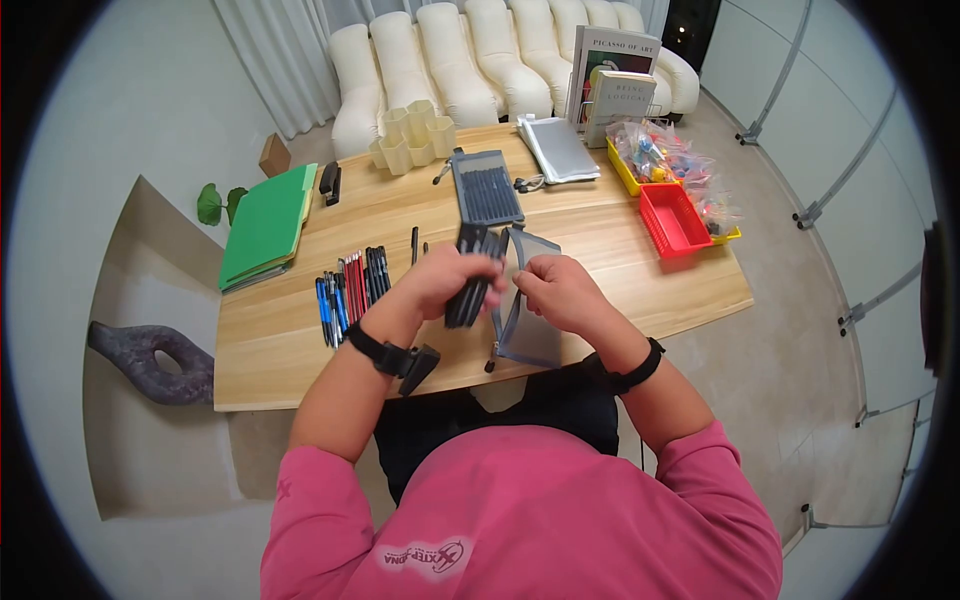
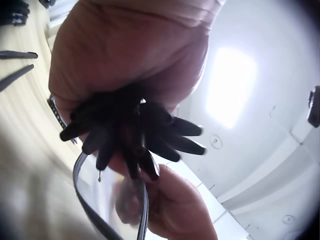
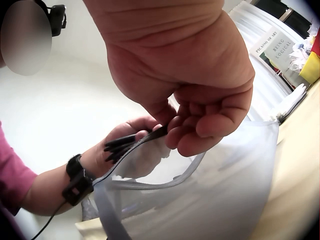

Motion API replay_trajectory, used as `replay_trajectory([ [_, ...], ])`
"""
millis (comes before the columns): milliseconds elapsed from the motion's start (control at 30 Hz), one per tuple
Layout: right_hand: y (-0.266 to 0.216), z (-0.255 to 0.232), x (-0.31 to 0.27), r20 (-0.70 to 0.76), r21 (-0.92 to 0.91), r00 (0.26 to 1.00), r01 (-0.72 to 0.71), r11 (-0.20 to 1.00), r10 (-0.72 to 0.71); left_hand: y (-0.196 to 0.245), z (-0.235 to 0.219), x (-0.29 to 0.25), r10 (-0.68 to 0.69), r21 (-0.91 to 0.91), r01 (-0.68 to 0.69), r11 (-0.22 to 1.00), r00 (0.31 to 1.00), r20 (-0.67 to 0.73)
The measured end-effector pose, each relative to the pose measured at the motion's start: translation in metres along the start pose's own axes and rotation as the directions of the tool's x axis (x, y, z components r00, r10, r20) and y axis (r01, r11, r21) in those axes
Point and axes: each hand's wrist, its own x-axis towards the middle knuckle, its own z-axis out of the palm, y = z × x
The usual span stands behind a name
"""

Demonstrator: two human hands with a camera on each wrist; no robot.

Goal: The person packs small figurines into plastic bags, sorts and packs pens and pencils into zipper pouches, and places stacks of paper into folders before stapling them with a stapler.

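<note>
Black pens [image 1: 464, 306] are bunched in the left hand [image 1: 438, 279], its fingers curled round them, above the near side of a wooden table [image 1: 265, 350]. Just beside, the right hand [image 1: 562, 292] pinches the rim of an unzipped grey pouch [image 1: 535, 342]. Green folders [image 1: 265, 220] lie left, a red basket [image 1: 672, 222] right; beyond stands a cream sofa [image 1: 445, 62].

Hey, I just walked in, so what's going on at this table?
A person in a pink shirt is handling pens and a pouch. Their left grip holds a bundle of black pens, while the right grip pinches the edge of a grey see-through pouch, its mouth open. The bundle is close beside that opening. A second pouch, with dark sticks showing through it, lies farther back, and loose pens lie to the left.
</note>
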Motion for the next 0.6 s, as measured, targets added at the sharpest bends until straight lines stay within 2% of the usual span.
replay_trajectory([
  [33,-0.002,0.001,-0.002,-0.02,-0.006,0.999,0.04,0.999,-0.04,-0.001,-0.003,-0.003,-0.139,0.099,0.129,0.987,0.985,0.103],
  [67,-0.002,0.001,-0.002,-0.041,-0.011,0.996,0.08,0.997,-0.081,-0.003,-0.004,-0.006,-0.283,0.211,0.243,0.947,0.94,0.189],
  [100,-0.002,0.002,-0.001,-0.042,-0.01,0.996,0.082,0.997,-0.082,-0.008,-0.002,-0.01,-0.31,0.208,0.272,0.94,0.934,0.178],
  [167,0.001,0.006,0.0,-0.006,-0.132,0.984,0.176,0.975,-0.178,-0.017,-0.002,-0.008,-0.327,0.209,0.29,0.934,0.929,0.175],
  [200,0.0,0.007,-0.001,-0.004,-0.13,0.984,0.175,0.976,-0.177,-0.021,-0.002,-0.007,-0.344,0.208,0.307,0.929,0.923,0.175],
  [267,-0.007,0.011,-0.006,0.066,-0.247,0.948,0.317,0.916,-0.31,-0.024,-0.001,-0.006,-0.331,0.177,0.301,0.937,0.926,0.182],
  [367,-0.011,0.017,-0.008,0.123,-0.314,0.94,0.342,0.885,-0.319,-0.041,-0.008,0.007,-0.308,0.12,0.293,0.949,0.941,0.137],
  [433,-0.014,0.018,-0.007,0.131,-0.31,0.939,0.344,0.886,-0.319,-0.051,-0.005,0.011,-0.296,-0.076,0.303,0.95,0.951,0.091],
  [467,-0.015,0.019,-0.007,0.139,-0.304,0.938,0.346,0.888,-0.318,-0.055,-0.004,0.012,-0.295,-0.075,0.302,0.95,0.951,0.092],
  [533,-0.015,0.021,-0.004,0.124,-0.288,0.944,0.33,0.899,-0.307,-0.061,-0.003,0.013,-0.258,-0.23,0.282,0.932,0.957,0.13],
  [567,-0.015,0.022,-0.003,0.111,-0.272,0.949,0.315,0.909,-0.296,-0.066,-0.006,0.018,-0.259,-0.23,0.283,0.931,0.957,0.131],
  [600,-0.016,0.023,-0.002,0.112,-0.271,0.949,0.314,0.91,-0.294,-0.069,-0.008,0.021,-0.28,-0.288,0.322,0.902,0.944,0.176],
])
